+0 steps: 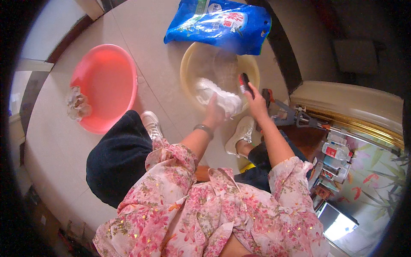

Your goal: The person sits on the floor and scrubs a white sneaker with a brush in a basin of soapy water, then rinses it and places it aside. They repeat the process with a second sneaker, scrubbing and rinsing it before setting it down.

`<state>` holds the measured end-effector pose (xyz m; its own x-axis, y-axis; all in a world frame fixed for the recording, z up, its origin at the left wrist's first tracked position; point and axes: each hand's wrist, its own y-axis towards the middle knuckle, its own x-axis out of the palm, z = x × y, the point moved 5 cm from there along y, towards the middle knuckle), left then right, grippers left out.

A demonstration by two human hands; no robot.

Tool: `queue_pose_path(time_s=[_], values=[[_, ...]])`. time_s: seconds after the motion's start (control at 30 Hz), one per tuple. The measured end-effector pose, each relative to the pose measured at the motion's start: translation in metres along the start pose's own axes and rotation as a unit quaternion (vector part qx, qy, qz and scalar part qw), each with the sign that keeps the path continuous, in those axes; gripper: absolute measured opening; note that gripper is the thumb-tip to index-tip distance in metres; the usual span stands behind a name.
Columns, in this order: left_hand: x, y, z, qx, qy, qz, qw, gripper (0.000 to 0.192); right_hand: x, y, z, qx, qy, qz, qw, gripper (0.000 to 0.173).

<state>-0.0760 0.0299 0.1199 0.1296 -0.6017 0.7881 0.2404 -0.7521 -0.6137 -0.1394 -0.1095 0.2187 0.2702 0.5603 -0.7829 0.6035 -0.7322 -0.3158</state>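
A white shoe [230,102] is gripped in my left hand [215,112], low over the near side of a pale yellow basin [187,66]. My right hand [257,102] holds a scrubbing brush [244,83] with a dark back and red and white bristles, at the basin's right side, a little apart from the shoe. Inside the basin, behind the shoe, lies a blurred greyish thing [225,66] that I cannot make out. A large blue plastic detergent bag [221,24] bearing writing overlaps the basin's far rim.
A pink basin [133,80] stands on the tiled floor to the left, a crumpled pale cloth or plastic [78,103] at its left rim. A grey folding frame or mop-like tool [284,114] lies close to my right arm. Bottles and boxes [335,152] stand farther right.
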Motion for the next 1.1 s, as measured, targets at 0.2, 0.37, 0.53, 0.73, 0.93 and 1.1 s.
queue_pose_path(time_s=[0.2, 0.37, 0.53, 0.73, 0.93, 1.1], values=[[0.0, 0.007, 0.011, -0.032, -0.171, 0.054, 0.983, 0.072, 0.037, -0.07, -0.014, -0.104, -0.133, -0.11, 0.979, 0.047], [-0.032, 0.033, 0.0, -0.026, -0.117, 0.073, 0.99, 0.06, 0.077, -0.049, -0.026, -0.058, -0.226, -0.148, 0.961, 0.049], [-0.037, 0.044, 0.019, 0.031, -0.097, 0.099, 0.99, 0.052, 0.096, -0.018, -0.045, -0.065, -0.211, -0.105, 0.97, 0.051], [-0.033, 0.053, 0.03, -0.001, -0.002, 0.127, 0.992, 0.053, 0.074, -0.042, -0.016, -0.018, -0.222, -0.196, 0.955, 0.051], [-0.074, 0.097, 0.049, 0.011, 0.016, 0.116, 0.993, 0.036, 0.12, 0.001, -0.001, -0.054, -0.193, -0.144, 0.969, 0.058], [-0.091, 0.104, 0.044, -0.011, 0.046, 0.147, 0.988, 0.03, 0.148, 0.013, 0.016, -0.065, -0.233, -0.082, 0.967, 0.06]])
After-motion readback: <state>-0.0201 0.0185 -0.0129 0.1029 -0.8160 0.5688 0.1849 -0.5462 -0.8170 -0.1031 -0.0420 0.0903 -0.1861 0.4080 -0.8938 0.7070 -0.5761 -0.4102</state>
